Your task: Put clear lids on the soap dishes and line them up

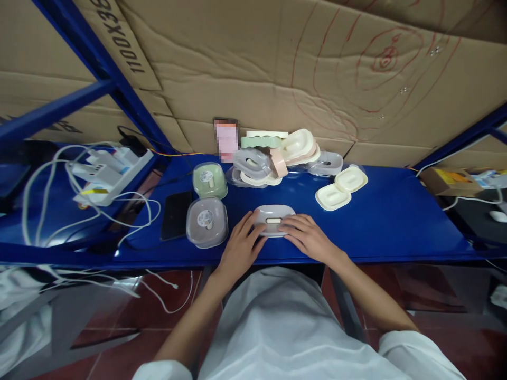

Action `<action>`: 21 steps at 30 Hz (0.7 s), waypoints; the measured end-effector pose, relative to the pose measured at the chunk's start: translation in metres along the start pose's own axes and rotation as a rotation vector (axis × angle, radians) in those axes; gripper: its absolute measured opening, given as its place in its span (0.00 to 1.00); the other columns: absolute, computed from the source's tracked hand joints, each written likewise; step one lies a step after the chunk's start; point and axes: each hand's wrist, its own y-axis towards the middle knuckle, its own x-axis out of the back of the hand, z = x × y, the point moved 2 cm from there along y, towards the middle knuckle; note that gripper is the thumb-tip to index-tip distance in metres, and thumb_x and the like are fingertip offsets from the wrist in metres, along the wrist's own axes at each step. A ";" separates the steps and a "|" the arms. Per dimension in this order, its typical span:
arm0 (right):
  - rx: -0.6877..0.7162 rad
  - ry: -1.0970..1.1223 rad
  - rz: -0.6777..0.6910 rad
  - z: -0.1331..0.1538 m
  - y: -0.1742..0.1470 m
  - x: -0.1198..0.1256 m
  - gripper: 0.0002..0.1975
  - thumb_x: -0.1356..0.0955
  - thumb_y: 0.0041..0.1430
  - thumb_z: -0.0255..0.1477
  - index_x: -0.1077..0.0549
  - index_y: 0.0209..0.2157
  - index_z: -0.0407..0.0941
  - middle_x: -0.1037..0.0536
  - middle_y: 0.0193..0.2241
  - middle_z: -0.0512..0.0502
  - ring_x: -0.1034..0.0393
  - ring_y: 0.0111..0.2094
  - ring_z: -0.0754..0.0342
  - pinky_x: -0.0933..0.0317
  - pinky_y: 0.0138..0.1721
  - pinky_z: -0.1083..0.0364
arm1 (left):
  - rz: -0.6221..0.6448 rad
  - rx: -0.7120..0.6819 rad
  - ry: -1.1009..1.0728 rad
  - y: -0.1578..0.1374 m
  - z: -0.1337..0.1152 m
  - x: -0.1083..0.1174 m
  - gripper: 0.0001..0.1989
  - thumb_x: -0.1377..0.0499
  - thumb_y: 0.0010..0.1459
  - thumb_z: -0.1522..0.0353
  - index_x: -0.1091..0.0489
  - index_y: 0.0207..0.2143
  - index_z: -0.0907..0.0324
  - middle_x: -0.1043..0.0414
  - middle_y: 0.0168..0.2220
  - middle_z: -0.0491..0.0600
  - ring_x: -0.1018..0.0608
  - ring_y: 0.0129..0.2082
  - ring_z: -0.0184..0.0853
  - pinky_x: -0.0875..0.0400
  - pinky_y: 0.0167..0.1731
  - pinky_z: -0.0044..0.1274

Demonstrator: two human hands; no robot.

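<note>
A loose, pale grey-white shirt (277, 330) fills the bottom centre of the frame, its plain cloth creased into soft folds. The left sleeve (162, 371) at lower left and the right sleeve (418, 352) at lower right match it, ending around the elbows above bare forearms (372, 295).

Your blue tabletop (400, 221) bears | grey dish (274, 212) near front edge | lidded boxes (214, 229) toward left edge | dish pile (259, 168) by far edge
</note>
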 end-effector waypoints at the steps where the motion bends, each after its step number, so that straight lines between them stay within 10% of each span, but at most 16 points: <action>1: 0.001 -0.003 0.017 -0.001 0.000 0.000 0.16 0.36 0.77 0.32 0.22 0.60 0.51 0.20 0.61 0.42 0.29 0.65 0.47 0.38 0.67 0.41 | 0.004 0.003 -0.005 0.000 0.000 0.000 0.14 0.44 0.74 0.66 0.28 0.59 0.56 0.38 0.72 0.58 0.35 0.73 0.50 0.30 0.68 0.46; 12: -0.162 -0.147 -0.272 -0.034 0.099 0.047 0.21 0.39 0.78 0.39 0.27 0.63 0.46 0.22 0.62 0.38 0.30 0.64 0.42 0.37 0.65 0.42 | 0.046 0.041 -0.012 0.000 -0.004 0.003 0.14 0.44 0.74 0.66 0.28 0.58 0.55 0.37 0.72 0.56 0.32 0.71 0.49 0.29 0.68 0.45; 21: -0.148 -0.477 -0.182 -0.042 0.167 0.030 0.28 0.32 0.70 0.28 0.35 0.68 0.38 0.44 0.75 0.28 0.50 0.75 0.32 0.61 0.73 0.26 | 0.046 0.040 -0.007 -0.001 -0.004 0.004 0.14 0.43 0.74 0.66 0.27 0.58 0.56 0.36 0.71 0.57 0.32 0.71 0.50 0.29 0.68 0.46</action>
